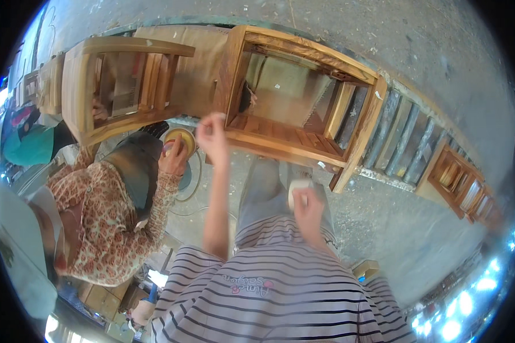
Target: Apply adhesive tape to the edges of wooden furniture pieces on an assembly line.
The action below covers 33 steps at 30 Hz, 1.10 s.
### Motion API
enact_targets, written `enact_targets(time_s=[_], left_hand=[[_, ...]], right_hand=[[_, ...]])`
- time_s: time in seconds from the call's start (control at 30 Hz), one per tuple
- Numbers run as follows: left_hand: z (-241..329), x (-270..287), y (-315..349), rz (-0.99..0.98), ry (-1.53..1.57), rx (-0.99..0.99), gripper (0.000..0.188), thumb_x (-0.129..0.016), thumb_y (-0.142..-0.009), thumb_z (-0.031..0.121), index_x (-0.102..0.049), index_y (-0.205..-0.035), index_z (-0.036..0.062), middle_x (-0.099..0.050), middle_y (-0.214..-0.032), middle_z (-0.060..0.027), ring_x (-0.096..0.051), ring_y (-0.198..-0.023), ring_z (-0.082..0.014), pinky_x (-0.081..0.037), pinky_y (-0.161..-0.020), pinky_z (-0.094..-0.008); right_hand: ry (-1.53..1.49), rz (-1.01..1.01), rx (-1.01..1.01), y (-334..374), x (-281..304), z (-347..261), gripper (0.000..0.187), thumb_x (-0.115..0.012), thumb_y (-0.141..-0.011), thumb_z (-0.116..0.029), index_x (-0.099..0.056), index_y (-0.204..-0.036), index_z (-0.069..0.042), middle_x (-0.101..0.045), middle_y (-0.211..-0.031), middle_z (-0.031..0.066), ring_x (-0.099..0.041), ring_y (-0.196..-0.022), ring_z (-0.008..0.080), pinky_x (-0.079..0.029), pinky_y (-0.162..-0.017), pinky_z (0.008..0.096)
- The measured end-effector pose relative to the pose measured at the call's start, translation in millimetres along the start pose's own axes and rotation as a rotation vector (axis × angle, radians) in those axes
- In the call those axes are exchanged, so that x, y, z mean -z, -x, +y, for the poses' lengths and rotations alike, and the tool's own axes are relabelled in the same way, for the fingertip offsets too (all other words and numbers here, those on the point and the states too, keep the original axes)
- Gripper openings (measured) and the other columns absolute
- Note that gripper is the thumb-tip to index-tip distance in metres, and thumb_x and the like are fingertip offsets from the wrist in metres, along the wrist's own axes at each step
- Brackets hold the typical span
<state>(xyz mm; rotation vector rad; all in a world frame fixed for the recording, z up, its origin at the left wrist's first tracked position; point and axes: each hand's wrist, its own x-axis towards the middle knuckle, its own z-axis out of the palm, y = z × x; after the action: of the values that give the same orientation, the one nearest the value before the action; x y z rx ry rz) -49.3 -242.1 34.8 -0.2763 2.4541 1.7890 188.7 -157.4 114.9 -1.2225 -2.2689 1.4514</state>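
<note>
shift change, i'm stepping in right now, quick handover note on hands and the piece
Left hand: raised, fingers at the front edge of the open-framed brown wooden stand with a slatted shelf; whether it grips is unclear.
Right hand: closed on a small pale block, held above the lap, apart from the stand.
Stand lies on its side on the concrete floor.
A co-worker in a floral top presses a round yellow sanding disc beside a second similar wooden stand.
Done or left: cannot tell from the surface.

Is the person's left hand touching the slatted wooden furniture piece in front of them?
Cannot tell. In the head view the left hand is blurred at the near edge of the wooden furniture piece, so neither contact nor a gap shows.
</note>
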Motion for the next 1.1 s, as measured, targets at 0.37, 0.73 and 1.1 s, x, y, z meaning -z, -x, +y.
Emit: enact_targets(time_s=[0.37,0.73,1.1], left_hand=[[-50,-82,-107,-0.49,-0.695,-0.478,0.097,-0.074,-0.081,0.014,-0.012,-0.156,0.0202,-0.049,-0.134,-0.022,-0.058,-0.108,-0.0402,-0.05,-0.085,-0.0456],[-68,-95,-142,-0.442,-0.442,-0.214,0.081,-0.06,-0.097,0.031,-0.009,-0.156,0.0107,-0.069,-0.08,-0.0188,-0.059,-0.06,-0.0209,-0.047,-0.06,-0.0337],[-61,-113,-169,-0.444,-0.323,0.065,0.068,-0.044,-0.099,0.054,-0.038,-0.143,0.0015,-0.043,-0.144,-0.0181,-0.037,-0.136,-0.0269,-0.026,-0.112,-0.0359]], right_hand=[[0.268,0.676,-0.175,-132,78,148,0.017,-0.057,-0.097,-0.012,-0.06,-0.104,0.003,-0.065,-0.098,0.016,-0.062,-0.091,0.0208,-0.051,-0.074,0.033],[0.1,0.578,-0.475,-221,82,308,0.024,-0.047,-0.096,-0.011,-0.061,-0.11,0.003,-0.067,-0.101,0.0148,-0.062,-0.094,0.0233,-0.048,-0.084,0.0365],[-0.777,0.402,-0.802,-238,98,298,0.034,-0.044,-0.1,-0.03,-0.057,-0.118,-0.005,-0.065,-0.104,0.0075,-0.063,-0.093,0.023,-0.051,-0.08,0.0386]])
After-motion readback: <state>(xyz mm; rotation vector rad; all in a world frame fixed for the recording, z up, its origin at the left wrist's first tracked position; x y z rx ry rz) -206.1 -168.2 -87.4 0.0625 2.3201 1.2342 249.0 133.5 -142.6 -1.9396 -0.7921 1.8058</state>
